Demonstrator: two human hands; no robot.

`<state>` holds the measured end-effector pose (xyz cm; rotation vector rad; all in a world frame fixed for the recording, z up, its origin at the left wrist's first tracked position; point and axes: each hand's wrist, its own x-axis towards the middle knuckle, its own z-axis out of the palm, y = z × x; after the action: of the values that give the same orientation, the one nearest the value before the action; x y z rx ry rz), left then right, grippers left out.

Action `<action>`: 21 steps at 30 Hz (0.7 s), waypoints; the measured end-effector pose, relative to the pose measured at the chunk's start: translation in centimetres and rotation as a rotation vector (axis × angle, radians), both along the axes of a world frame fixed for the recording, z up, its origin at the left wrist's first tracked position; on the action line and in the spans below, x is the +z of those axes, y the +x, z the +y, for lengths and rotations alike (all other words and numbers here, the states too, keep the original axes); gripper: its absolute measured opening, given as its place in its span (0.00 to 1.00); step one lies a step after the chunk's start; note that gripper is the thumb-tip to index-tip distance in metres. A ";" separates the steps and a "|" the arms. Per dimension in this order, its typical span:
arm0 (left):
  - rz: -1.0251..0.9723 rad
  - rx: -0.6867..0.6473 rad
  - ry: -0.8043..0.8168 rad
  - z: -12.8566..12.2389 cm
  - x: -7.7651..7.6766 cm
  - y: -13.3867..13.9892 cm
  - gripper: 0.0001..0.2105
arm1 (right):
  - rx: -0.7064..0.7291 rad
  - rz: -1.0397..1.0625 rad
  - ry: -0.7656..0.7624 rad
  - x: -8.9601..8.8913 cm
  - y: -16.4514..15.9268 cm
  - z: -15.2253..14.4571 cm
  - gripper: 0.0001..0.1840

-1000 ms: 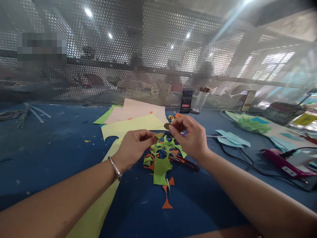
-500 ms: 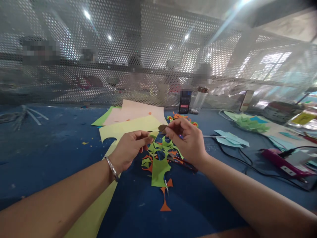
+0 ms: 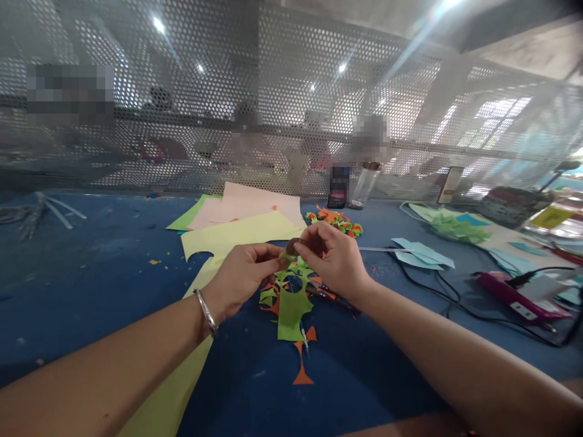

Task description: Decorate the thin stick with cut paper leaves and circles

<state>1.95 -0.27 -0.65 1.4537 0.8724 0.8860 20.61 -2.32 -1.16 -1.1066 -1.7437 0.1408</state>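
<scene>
My left hand (image 3: 241,279) is closed in a pinch on a small yellow-green paper piece (image 3: 286,257), mostly hidden by the fingers. Thumb and fingers of my right hand (image 3: 339,261) grip a small, flat brown disc (image 3: 291,245); its material is unclear. Disc and paper piece are close together, and I cannot tell whether they touch. Below both hands lies a green paper sheet (image 3: 294,315) with round cut-outs, among orange paper scraps (image 3: 303,375). Dark-handled scissors (image 3: 334,296) lie partly under my right hand.
Yellow paper (image 3: 228,238) and pale pink sheets (image 3: 259,200) lie behind my left hand. Orange and green curls (image 3: 339,221) are heaped beyond my right hand. A phone (image 3: 339,187) and a glass bottle (image 3: 364,187) stand at the mesh panel. Rightward are blue papers (image 3: 421,255) and a purple power strip (image 3: 519,297).
My right hand has moved slightly left and down with the brown disc, bringing it closer to the yellow-green paper piece. The left fingers have shifted a little and now cover more of that piece.
</scene>
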 end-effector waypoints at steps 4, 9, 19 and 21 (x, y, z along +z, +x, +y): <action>0.016 0.025 0.007 -0.3 0.2 0.0 0.08 | -0.111 0.043 0.043 0.0 0.8 0.6 0.07; -0.022 0.038 0.042 -0.1 0.3 0.1 0.07 | -0.034 0.093 -0.147 -0.5 1.0 1.2 0.05; -0.126 0.098 0.092 0.0 0.2 -0.3 0.09 | 0.215 0.182 -0.484 -1.5 -1.5 1.4 0.03; -0.132 0.096 0.084 0.0 0.2 -0.3 0.09 | 0.185 0.139 -0.456 -1.5 -1.4 1.5 0.04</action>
<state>1.67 -0.24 -0.49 1.4171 0.8197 1.0897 19.23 -0.80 -2.69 -1.2188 -1.7295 0.7433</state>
